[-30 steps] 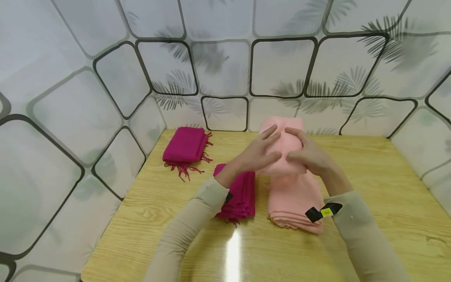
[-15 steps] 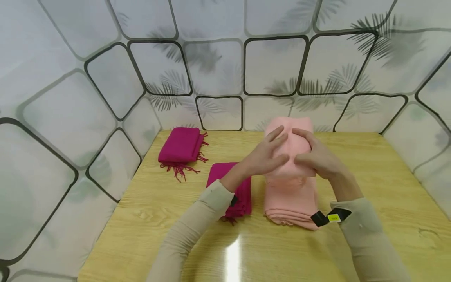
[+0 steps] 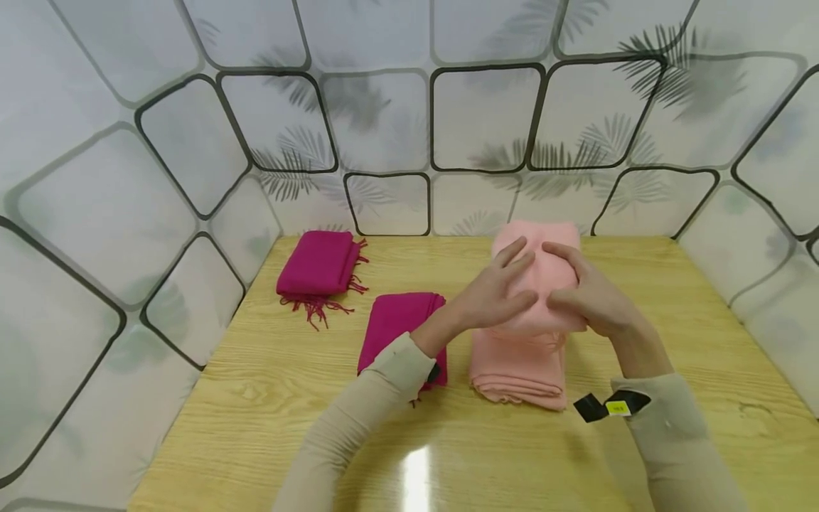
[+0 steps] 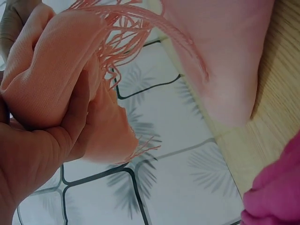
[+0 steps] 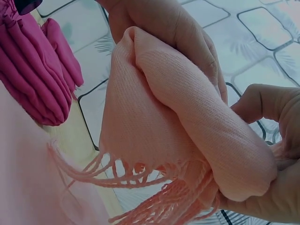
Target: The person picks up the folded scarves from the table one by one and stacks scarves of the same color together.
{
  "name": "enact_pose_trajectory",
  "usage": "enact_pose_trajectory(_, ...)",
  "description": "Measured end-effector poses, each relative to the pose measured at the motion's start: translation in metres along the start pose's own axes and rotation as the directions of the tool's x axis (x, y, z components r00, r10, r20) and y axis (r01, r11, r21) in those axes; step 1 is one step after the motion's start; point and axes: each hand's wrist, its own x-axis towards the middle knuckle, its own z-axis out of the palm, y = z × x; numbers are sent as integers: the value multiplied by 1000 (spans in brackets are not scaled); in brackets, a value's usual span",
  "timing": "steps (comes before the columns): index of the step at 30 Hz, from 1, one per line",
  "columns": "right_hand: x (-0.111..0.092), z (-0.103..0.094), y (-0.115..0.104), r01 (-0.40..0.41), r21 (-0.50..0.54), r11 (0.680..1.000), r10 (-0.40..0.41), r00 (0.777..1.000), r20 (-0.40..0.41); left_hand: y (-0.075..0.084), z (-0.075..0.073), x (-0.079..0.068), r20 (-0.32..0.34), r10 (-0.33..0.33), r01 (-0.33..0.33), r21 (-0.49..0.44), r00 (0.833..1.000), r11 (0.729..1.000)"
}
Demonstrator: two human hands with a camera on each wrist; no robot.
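Observation:
Both hands hold a folded pink scarf (image 3: 542,277) in the air, one at each side. My left hand (image 3: 493,293) grips its left side, and my right hand (image 3: 598,295) grips the right. In the left wrist view, fingers curl round the rolled fold of this scarf (image 4: 58,70). Its twisted fringe (image 5: 173,201) dangles below the fold in the right wrist view. Beneath and nearer to me, a second folded pink scarf (image 3: 518,366) lies on the table, its far part hidden behind the held one.
A folded magenta scarf (image 3: 397,323) lies left of the pink one, partly covered by my left forearm. Another magenta scarf (image 3: 316,263) with fringe lies at the table's back left. Patterned wall panels (image 3: 387,203) border the wooden table (image 3: 269,398) behind and at both sides.
The held pink scarf and both hands have shifted right relative to the table. The view has turned slightly to the right. The scarves on the table have stayed put.

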Motion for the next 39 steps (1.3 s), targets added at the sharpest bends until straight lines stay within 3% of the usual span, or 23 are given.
enact_pose_trajectory(13,-10,2,14,21,-22,1000,-21,1000,-9,1,12,-8,24,-2,2,6,1000,1000)
enact_pose_trajectory(27,-13,14,36,1,77,997,-4,999,42,-9,23,-24,65,-24,23,20,998,1000)
enact_pose_trajectory(39,-16,22,57,-57,77,995,52,996,66,-12,35,-34,120,-102,92,84,988,992)
